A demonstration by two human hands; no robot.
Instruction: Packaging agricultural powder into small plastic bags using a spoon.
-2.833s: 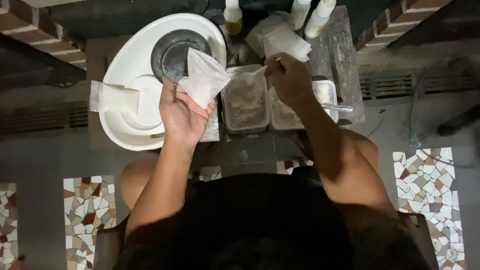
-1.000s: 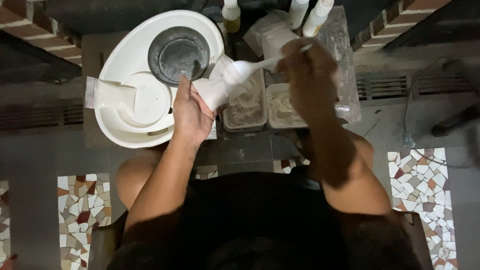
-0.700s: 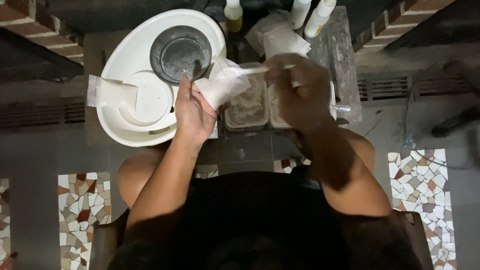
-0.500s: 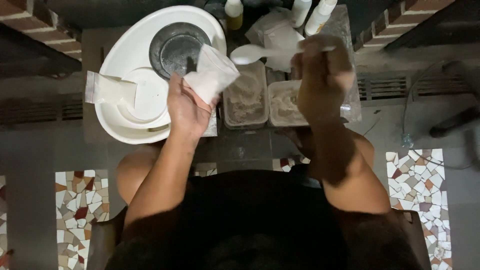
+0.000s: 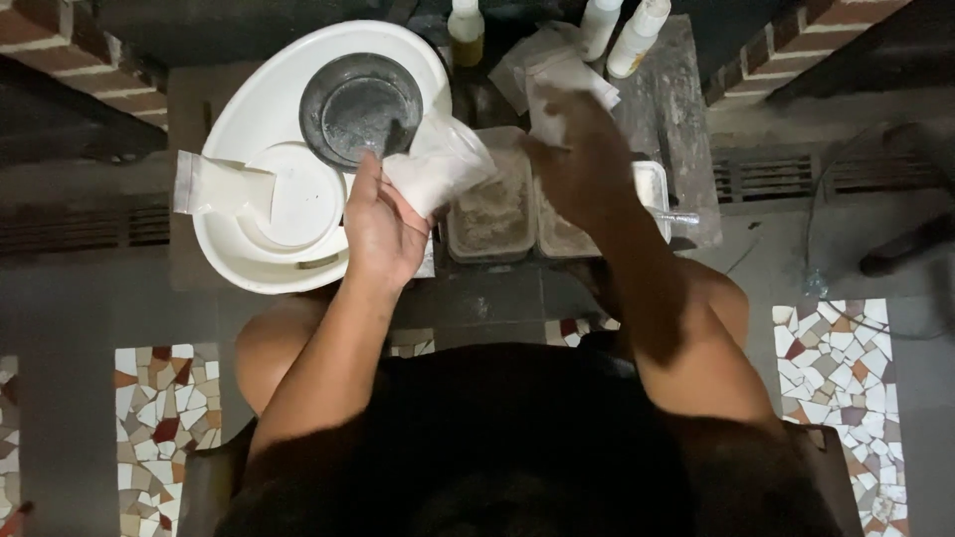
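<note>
Glossy clear plastic bag (image 5: 438,164), smooth white plastic basin (image 5: 249,109), matt dark metal bowl (image 5: 358,104).

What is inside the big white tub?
Inside the big white oval plastic tub sit a dark round metal bowl and a smaller white round dish. A small white packet lies across the tub's left rim. The left hand covers part of its bottom edge.

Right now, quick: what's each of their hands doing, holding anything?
Left hand: closed on a small clear plastic bag of whitish powder.
Right hand: blurred above the containers; grip cannot be told.
</note>
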